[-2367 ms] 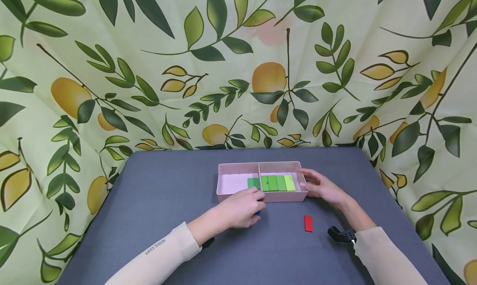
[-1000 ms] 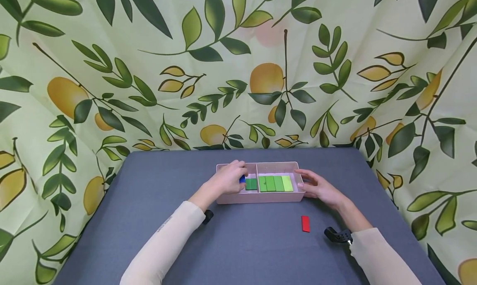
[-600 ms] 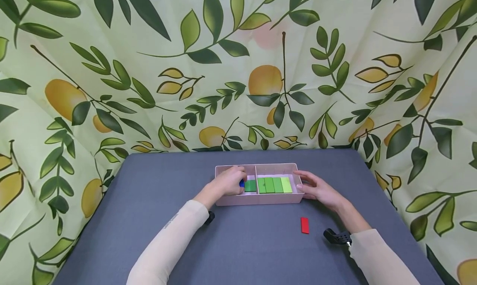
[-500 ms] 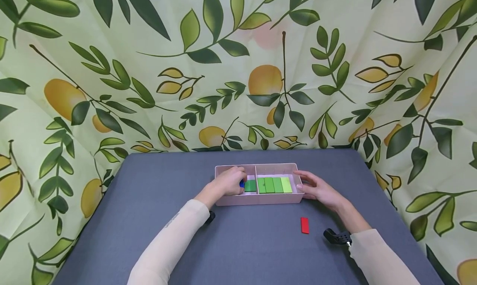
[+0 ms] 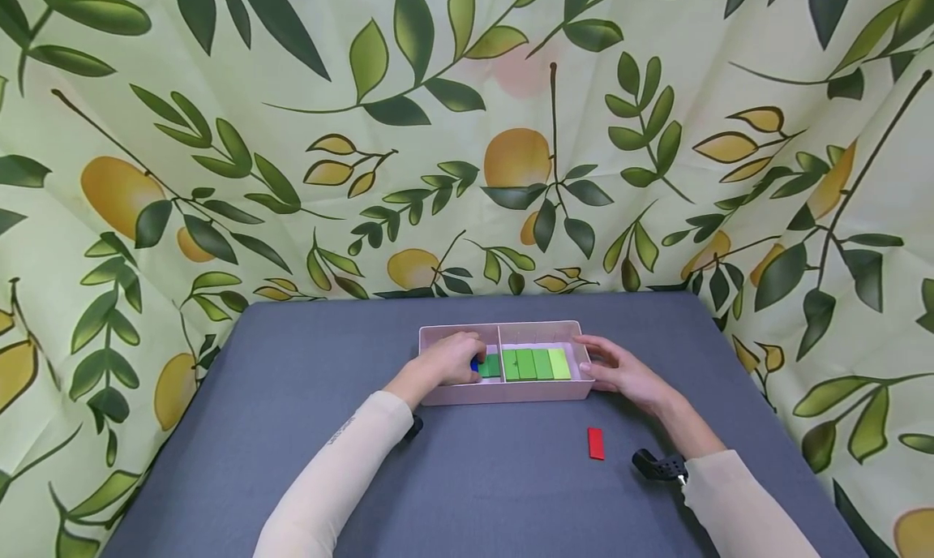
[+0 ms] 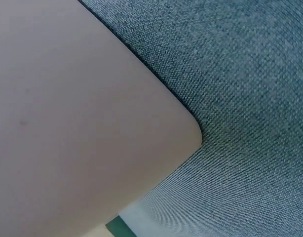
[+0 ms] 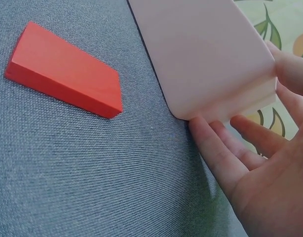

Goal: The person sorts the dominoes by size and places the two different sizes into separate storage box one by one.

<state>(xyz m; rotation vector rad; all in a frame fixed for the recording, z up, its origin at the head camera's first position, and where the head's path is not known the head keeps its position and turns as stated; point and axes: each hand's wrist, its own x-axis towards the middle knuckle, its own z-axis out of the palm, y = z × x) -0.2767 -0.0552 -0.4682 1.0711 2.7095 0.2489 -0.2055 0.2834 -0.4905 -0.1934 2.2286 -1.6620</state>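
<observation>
A shallow pink box with two compartments stands on the table. My left hand reaches over its front wall into the left compartment and pinches a blue domino block, mostly hidden by the fingers. Right beside it, dark green domino blocks stand against the divider. In the right compartment is a row of lighter green domino blocks. My right hand holds the box's right end, with fingertips over the rim and other fingers against the outer wall in the right wrist view. The left wrist view shows only the box's outside and table cloth.
A red domino block lies flat on the grey-blue table in front of the box, left of my right wrist. Behind the table hangs a leaf-patterned curtain.
My left hand has carried the blue domino block from in front of the box into the left compartment, and has lowered it beside the dark green ones. The right hand has kept its place.
</observation>
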